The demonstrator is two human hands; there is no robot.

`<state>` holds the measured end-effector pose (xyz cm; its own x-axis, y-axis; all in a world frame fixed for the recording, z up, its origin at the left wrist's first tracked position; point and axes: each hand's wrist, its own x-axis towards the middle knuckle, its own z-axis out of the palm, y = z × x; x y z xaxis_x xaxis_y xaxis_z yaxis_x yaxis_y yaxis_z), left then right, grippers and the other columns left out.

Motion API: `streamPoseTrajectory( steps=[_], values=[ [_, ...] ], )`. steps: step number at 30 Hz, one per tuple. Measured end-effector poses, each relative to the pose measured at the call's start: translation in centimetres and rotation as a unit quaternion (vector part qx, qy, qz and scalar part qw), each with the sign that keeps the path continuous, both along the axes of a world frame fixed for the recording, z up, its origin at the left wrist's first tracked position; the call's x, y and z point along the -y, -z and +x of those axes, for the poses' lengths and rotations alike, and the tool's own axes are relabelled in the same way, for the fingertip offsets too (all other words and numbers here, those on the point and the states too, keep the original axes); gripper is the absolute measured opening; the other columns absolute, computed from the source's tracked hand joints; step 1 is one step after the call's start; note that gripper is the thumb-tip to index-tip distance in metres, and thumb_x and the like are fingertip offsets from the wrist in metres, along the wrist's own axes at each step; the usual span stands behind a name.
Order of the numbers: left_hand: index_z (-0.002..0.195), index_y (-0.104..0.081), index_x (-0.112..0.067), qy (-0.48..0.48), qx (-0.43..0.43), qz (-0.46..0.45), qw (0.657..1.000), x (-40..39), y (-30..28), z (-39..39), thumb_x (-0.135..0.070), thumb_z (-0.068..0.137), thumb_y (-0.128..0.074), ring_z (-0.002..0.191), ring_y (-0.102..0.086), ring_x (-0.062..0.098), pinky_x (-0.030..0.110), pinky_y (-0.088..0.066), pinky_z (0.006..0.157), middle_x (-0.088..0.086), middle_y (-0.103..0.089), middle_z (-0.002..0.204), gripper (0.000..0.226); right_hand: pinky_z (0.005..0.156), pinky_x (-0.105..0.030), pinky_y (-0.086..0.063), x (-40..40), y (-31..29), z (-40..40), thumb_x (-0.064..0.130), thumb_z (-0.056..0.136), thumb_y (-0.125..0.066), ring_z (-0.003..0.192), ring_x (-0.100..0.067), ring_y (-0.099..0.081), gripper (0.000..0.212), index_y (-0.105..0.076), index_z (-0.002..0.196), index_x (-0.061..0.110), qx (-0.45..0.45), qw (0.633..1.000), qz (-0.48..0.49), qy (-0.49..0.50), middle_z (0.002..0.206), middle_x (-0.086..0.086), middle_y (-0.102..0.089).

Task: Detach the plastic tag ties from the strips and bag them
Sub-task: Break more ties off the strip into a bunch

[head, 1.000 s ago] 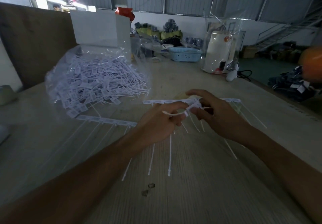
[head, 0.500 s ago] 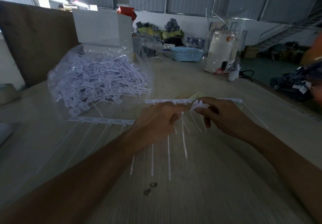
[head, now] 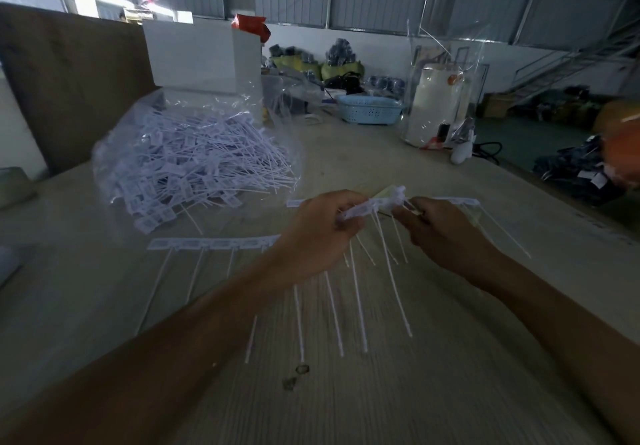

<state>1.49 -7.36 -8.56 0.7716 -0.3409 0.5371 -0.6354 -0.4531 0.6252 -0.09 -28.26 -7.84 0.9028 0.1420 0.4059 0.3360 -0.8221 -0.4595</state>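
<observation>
Two bare forearms reach up from the bottom corners to the middle of the frame over a pale wooden table (head: 346, 403). The left hand (head: 320, 237) curls its fingers around a bunch of white plastic tag ties (head: 363, 209), their thin tails hanging down toward the tabletop. Just right of it, the right hand (head: 440, 233) pinches the same bunch at its upper end, fingers curled close.

Behind the hands, a strip (head: 457, 200) of ties lies flat, partly hidden. A second strip (head: 214, 243) lies left of centre, with four tails clearly showing. Above it at centre left, a clear plastic bag (head: 194, 160) holds a heap of loose ties, too many to count.

The table's lower middle, below the hands, lies open. Its right edge runs diagonally down from the upper right. Along the far side stand a white box (head: 201, 53), a blue basket (head: 369, 109) and a white container in clear wrap (head: 436, 102). Beyond is a dim warehouse with corrugated walls.
</observation>
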Motion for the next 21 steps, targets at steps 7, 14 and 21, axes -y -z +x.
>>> streamPoseTrajectory(
  steps=[7,14,21],
  values=[
    [0.124,-0.068,-0.016,0.002,0.029,0.037,0.999,0.0,0.2,-0.4,-0.009,0.092,-0.064,0.091,-0.065,0.018,0.03,-0.049,0.082,0.005,-0.068,0.105,0.033,0.037,-0.017,-0.028,-0.3,-0.4,-0.6,0.041,0.102,-0.047,0.035,-0.004,-0.038,0.045,-0.069,0.073,0.014,-0.09,0.974,0.208,0.012,0.046,0.007,-0.053],
    [0.091,-0.056,-0.023,0.019,0.049,-0.005,0.999,0.3,0.7,-0.5,-0.013,0.084,-0.073,0.066,-0.066,0.01,0.04,-0.053,0.058,-0.003,-0.068,0.076,0.021,0.041,-0.019,-0.025,-2.1,-0.7,-1.3,0.051,0.099,-0.047,0.038,-0.008,-0.032,0.05,-0.067,0.058,0.029,-0.187,0.937,0.294,-0.017,0.053,0.001,-0.049],
    [0.099,-0.061,-0.025,0.019,0.05,-0.002,0.999,-0.1,0.9,-0.1,-0.028,0.085,-0.074,0.08,-0.068,0.001,0.032,-0.056,0.068,-0.012,-0.071,0.088,0.019,0.042,-0.023,-0.023,-2.3,-1.1,-2.0,0.048,0.088,-0.064,0.042,-0.008,-0.032,0.035,-0.07,0.064,0.023,-0.165,0.942,0.287,-0.049,0.05,0.005,-0.046]
  ],
)
